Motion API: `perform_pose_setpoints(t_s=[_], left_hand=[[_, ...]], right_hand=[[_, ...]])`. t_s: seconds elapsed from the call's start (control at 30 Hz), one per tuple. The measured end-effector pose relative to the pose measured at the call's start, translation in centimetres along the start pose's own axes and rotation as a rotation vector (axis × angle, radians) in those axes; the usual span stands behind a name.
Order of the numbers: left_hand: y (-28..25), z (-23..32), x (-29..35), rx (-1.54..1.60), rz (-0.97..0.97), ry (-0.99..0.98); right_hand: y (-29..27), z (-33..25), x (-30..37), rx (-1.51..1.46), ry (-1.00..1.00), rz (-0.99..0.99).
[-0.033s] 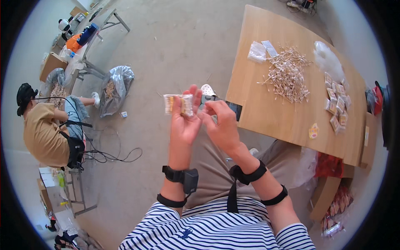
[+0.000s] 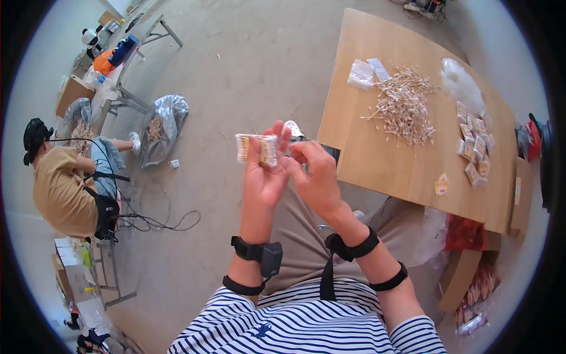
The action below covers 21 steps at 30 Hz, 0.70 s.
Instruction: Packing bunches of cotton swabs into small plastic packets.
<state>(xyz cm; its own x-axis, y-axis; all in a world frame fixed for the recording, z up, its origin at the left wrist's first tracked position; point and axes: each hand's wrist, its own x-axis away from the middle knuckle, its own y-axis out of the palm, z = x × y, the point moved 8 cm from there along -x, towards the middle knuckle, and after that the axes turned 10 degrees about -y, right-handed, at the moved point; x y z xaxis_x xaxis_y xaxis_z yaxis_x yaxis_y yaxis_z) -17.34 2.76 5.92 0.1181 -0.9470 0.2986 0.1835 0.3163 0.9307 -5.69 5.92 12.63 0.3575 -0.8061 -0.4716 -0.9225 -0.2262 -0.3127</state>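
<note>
The small rectangular cotton-swab packet (image 2: 269,151), glossy, white-edged and yellowish toward the middle, is located left of the bench (image 2: 371,162), gripped between the left hand's (image 2: 265,180) thumb and fingers, beside the curled right hand (image 2: 317,175), whose pinch contents cannot be determined.

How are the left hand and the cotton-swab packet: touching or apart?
Touching: in the head view, the left hand grips the cotton-swab packet, thumb across its front.
</note>
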Motion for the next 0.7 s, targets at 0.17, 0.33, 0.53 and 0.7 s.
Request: perform_pose_setpoints(t_s=[0.17,0.33,0.53,0.7], left_hand=[[4.3,-5.7,2.3,0.096,-0.213,-0.198],[6.6,-8.8,4.0,0.032,-0.226,-0.255],[8.8,-10.8,5.6,0.059,-0.354,-0.312],[9.8,-11.3,6.2,0.068,-0.307,-0.287]], right_hand=[[-4.4,-1.9,0.0,-0.097,0.092,0.046],[-7.9,-2.9,1.7,-0.157,0.146,0.069],[-11.1,-6.9,2.7,0.095,-0.115,0.143],[-12.1,-6.2,3.9,0.005,0.017,0.158]])
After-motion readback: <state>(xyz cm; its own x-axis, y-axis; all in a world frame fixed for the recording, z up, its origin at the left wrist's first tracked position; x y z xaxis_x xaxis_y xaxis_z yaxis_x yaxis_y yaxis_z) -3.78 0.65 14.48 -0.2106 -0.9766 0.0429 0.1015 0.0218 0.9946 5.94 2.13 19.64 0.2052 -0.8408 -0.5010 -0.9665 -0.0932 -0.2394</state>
